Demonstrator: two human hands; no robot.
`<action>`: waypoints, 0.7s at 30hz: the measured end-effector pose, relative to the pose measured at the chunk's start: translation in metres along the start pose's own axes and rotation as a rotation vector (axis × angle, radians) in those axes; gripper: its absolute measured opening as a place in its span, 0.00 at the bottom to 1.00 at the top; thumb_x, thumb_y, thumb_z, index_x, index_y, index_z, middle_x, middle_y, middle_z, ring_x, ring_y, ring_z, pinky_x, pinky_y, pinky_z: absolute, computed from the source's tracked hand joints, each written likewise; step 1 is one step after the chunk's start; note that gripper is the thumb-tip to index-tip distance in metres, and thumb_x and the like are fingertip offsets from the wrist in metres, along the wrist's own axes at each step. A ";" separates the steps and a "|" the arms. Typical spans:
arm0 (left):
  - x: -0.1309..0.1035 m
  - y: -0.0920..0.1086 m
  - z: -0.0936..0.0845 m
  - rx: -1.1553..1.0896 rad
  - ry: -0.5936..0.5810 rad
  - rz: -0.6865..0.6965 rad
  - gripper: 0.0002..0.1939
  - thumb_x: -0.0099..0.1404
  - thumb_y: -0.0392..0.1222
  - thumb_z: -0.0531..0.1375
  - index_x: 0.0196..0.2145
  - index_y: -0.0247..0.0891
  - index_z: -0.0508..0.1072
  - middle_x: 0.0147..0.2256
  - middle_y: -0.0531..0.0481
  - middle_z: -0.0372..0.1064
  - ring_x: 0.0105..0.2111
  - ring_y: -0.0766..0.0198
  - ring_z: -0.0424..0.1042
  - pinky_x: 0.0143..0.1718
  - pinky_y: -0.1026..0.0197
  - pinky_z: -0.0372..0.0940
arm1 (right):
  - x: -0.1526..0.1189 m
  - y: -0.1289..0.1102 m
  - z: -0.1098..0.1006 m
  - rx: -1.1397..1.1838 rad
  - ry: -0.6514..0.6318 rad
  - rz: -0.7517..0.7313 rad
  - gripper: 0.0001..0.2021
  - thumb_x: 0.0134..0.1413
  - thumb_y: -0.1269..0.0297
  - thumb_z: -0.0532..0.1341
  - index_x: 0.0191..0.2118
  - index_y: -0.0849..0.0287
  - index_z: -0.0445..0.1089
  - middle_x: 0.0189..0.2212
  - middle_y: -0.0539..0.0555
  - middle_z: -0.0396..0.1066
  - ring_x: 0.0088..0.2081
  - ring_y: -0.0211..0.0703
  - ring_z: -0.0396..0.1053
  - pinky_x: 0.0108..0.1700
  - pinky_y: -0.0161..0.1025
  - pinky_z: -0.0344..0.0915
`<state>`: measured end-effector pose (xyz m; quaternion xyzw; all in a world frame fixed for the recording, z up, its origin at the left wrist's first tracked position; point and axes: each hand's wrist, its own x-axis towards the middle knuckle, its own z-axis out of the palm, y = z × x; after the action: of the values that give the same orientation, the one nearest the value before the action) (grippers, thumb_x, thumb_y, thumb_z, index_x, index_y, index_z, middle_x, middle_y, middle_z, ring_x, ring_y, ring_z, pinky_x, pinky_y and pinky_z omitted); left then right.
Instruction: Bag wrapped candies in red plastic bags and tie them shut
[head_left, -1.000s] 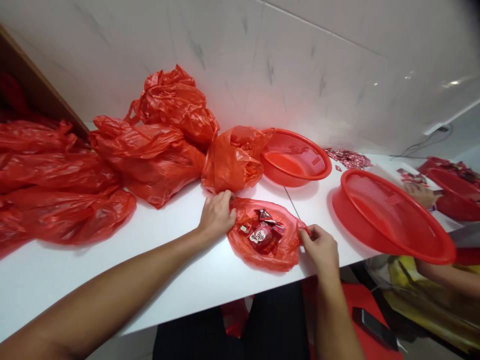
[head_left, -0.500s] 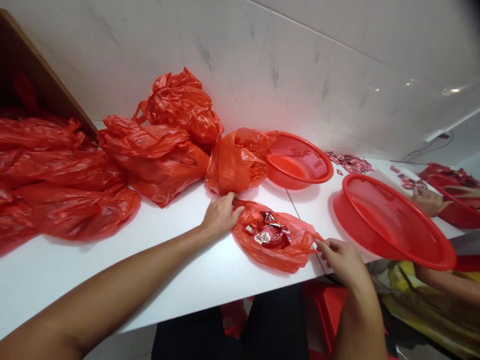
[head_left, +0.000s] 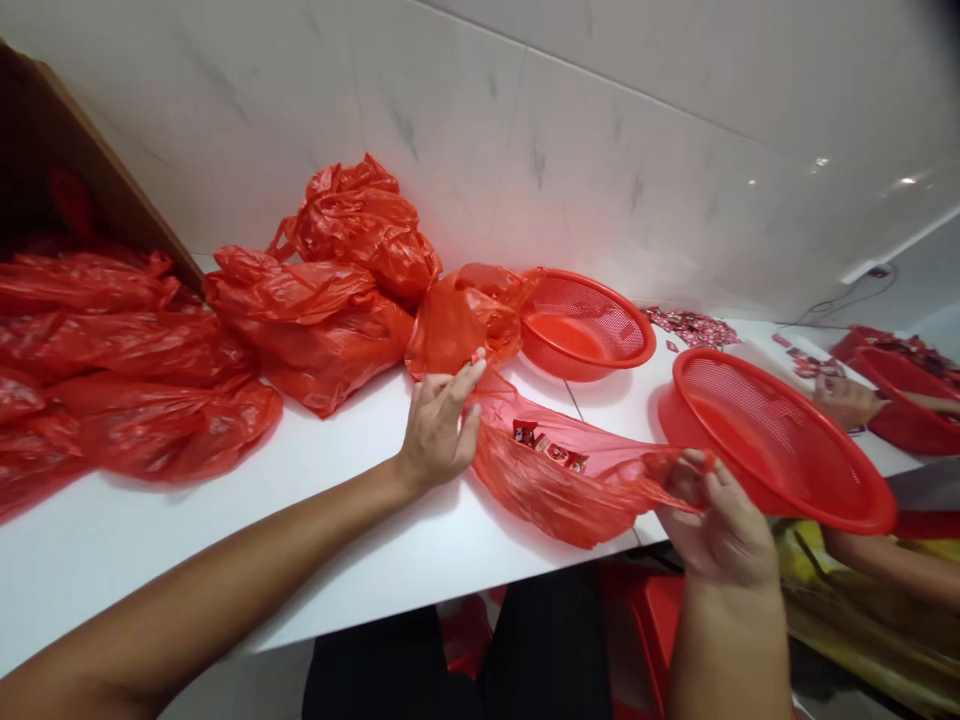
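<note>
Left of the tilted basket (head_left: 780, 440), the thin bag (head_left: 555, 490) is held stretched, its edges pinched by the left hand (head_left: 442, 420) and right hand (head_left: 720, 520). Probably light and limp, it is best gripped at the gathered handles.

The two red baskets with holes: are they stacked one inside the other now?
No, the far basket and the near basket stand apart, with white table between them.
</note>
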<state>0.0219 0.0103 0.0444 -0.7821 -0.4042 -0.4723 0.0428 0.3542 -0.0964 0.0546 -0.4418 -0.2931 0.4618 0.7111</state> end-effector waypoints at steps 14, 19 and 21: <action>0.116 0.076 -0.089 -0.013 0.511 0.010 0.23 0.72 0.26 0.57 0.52 0.52 0.79 0.57 0.61 0.78 0.55 0.54 0.69 0.60 0.40 0.65 | 0.021 -0.092 0.133 -0.207 -0.467 -0.438 0.28 0.56 0.47 0.70 0.62 0.32 0.67 0.53 0.53 0.76 0.62 0.56 0.71 0.55 0.57 0.74; 0.118 0.061 -0.109 -0.275 0.168 -0.050 0.16 0.73 0.29 0.60 0.48 0.48 0.81 0.50 0.54 0.81 0.50 0.59 0.80 0.54 0.52 0.76 | 0.027 -0.090 0.190 -0.478 -0.836 -0.285 0.28 0.61 0.53 0.70 0.64 0.44 0.66 0.36 0.50 0.75 0.38 0.46 0.77 0.41 0.45 0.75; 0.117 0.054 -0.117 -0.285 0.051 -0.088 0.12 0.71 0.32 0.63 0.47 0.47 0.82 0.45 0.54 0.82 0.44 0.60 0.82 0.49 0.56 0.78 | 0.031 -0.084 0.209 -0.597 -0.944 -0.265 0.25 0.58 0.55 0.72 0.60 0.49 0.71 0.40 0.51 0.75 0.38 0.44 0.75 0.40 0.42 0.73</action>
<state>0.0023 -0.0092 0.2167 -0.7494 -0.3658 -0.5462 -0.0789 0.2271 -0.0090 0.2217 -0.3290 -0.7494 0.4130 0.3994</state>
